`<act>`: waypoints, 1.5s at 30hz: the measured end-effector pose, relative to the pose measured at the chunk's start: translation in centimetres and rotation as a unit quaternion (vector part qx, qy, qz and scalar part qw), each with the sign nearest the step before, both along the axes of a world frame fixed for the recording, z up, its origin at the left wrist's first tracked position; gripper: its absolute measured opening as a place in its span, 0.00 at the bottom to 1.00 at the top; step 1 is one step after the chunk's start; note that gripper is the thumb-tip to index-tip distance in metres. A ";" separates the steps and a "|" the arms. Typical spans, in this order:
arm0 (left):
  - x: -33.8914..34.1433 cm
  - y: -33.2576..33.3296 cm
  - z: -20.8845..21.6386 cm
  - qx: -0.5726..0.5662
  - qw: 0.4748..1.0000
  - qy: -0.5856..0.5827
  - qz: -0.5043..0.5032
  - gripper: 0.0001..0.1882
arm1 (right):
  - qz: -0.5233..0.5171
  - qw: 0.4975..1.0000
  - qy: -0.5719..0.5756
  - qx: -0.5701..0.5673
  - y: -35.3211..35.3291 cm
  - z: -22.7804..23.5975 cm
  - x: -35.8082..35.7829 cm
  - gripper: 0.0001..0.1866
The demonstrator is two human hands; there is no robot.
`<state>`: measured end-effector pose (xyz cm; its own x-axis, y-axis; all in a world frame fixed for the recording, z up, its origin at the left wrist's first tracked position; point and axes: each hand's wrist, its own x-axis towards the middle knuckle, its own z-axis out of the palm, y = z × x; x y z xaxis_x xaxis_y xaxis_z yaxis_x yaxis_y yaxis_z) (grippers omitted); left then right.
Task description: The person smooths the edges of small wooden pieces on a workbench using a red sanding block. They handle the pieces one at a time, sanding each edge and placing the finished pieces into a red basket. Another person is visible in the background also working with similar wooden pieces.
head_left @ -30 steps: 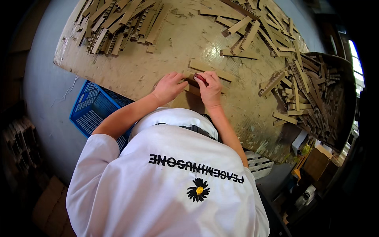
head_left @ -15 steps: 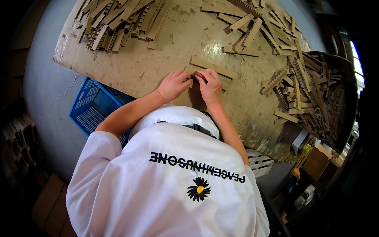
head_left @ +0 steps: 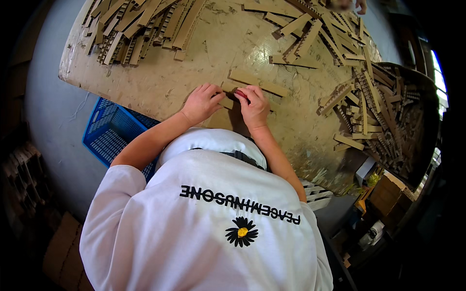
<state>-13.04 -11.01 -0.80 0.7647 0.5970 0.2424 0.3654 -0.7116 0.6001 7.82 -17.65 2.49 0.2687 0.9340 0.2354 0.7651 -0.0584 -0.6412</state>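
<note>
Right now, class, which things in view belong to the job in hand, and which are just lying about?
Seemingly in the job:
right hand, gripping a small red object
left hand, at a cardboard strip
probably the heaped strips

Apparently lying about:
blue crate, at left
brown box, at right

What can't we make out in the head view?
Head view, now:
Red tool: mostly covered by the right hand; type unclear.
Cardboard strip: left hand hides the contact; pinched or pressed, can't tell.
Blue crate: partly behind the left forearm.
Co-worker's hand and upper-left strip pile: cut off by top edge.
</note>
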 end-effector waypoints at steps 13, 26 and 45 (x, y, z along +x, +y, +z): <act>-0.5 0.5 -0.1 -0.029 0.999 -0.042 -0.018 0.20 | -0.016 1.000 0.006 -0.011 -0.1 0.0 -0.3 0.08; 0.8 -0.7 -0.4 0.000 0.999 -0.045 0.002 0.19 | -0.052 0.987 0.137 0.063 -0.7 3.7 -0.7 0.08; 1.2 -0.5 -0.5 0.008 0.999 -0.047 -0.011 0.21 | 0.005 1.000 0.008 -0.024 -4.6 0.8 0.1 0.07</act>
